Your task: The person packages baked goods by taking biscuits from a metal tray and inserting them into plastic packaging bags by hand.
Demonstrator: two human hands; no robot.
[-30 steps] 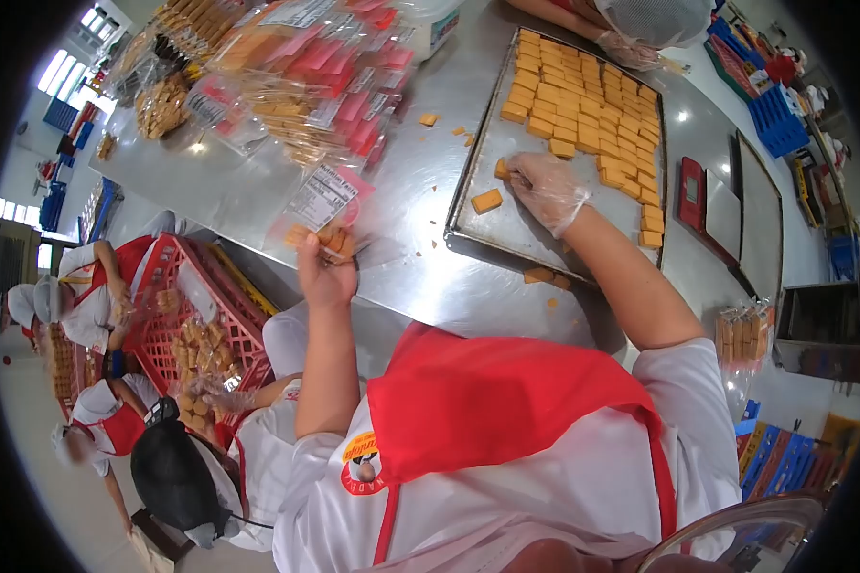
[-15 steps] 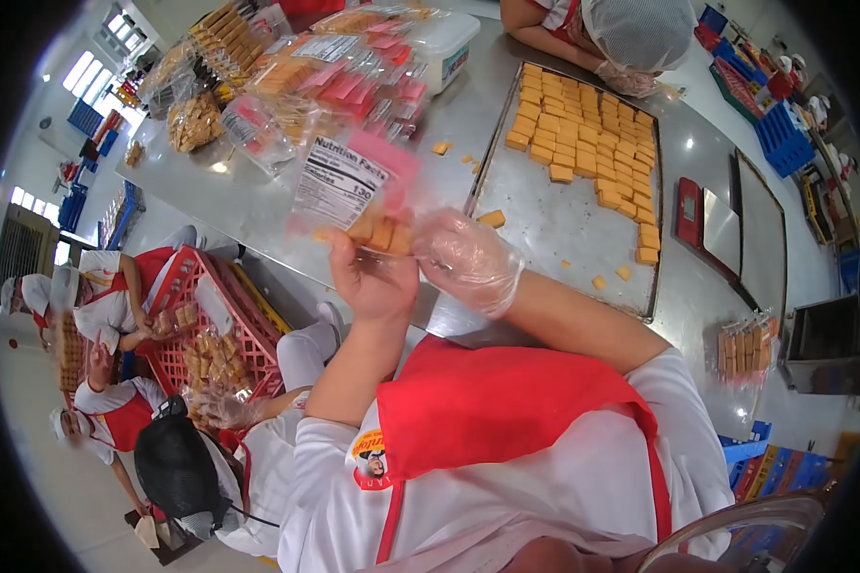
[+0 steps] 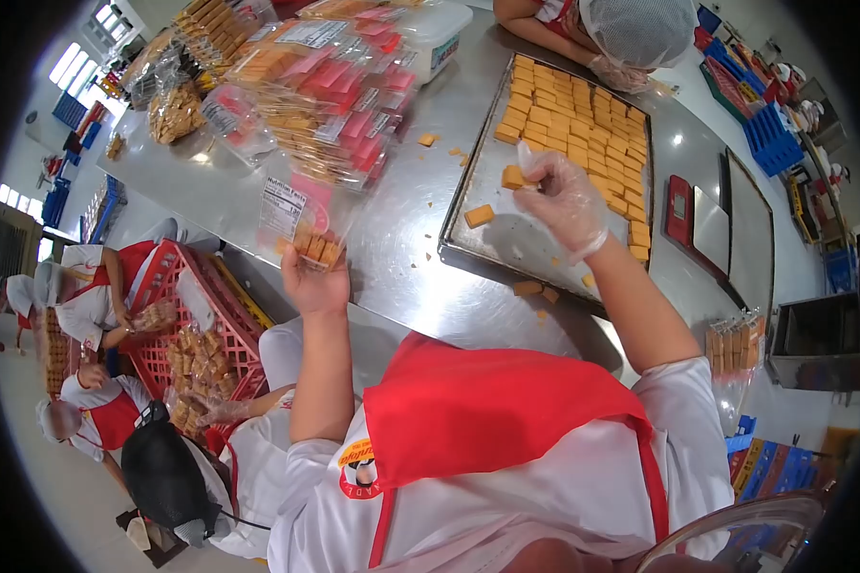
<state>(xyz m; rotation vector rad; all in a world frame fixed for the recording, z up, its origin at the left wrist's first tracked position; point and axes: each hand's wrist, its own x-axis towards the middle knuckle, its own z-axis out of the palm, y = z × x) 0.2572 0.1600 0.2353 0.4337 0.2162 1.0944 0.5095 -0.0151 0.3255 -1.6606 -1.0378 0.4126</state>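
Observation:
My left hand (image 3: 317, 285), bare, holds a clear plastic pouch (image 3: 291, 212) by its lower end; the pouch has a nutrition label, a pink panel and several biscuits inside. Over the near left part of the metal tray (image 3: 545, 241), my right hand (image 3: 566, 202), in a clear plastic glove, is closed with a biscuit (image 3: 513, 178) at its fingertips. A loose biscuit (image 3: 480, 216) lies on the tray to the left of that hand. Rows of rectangular biscuits (image 3: 583, 119) cover the tray's far part.
Filled pouches (image 3: 330, 91) are heaped at the back left, beside a lidded tub (image 3: 435, 36). A red scale (image 3: 679, 208) sits right of the tray. A co-worker (image 3: 638, 33) leans in behind it. Other people work around a pink crate (image 3: 244, 329) at the left.
My right hand was beside the pouch half a second ago; it has moved right, back over the tray, and a biscuit now shows at its fingertips. The pouch and my left hand have shifted left.

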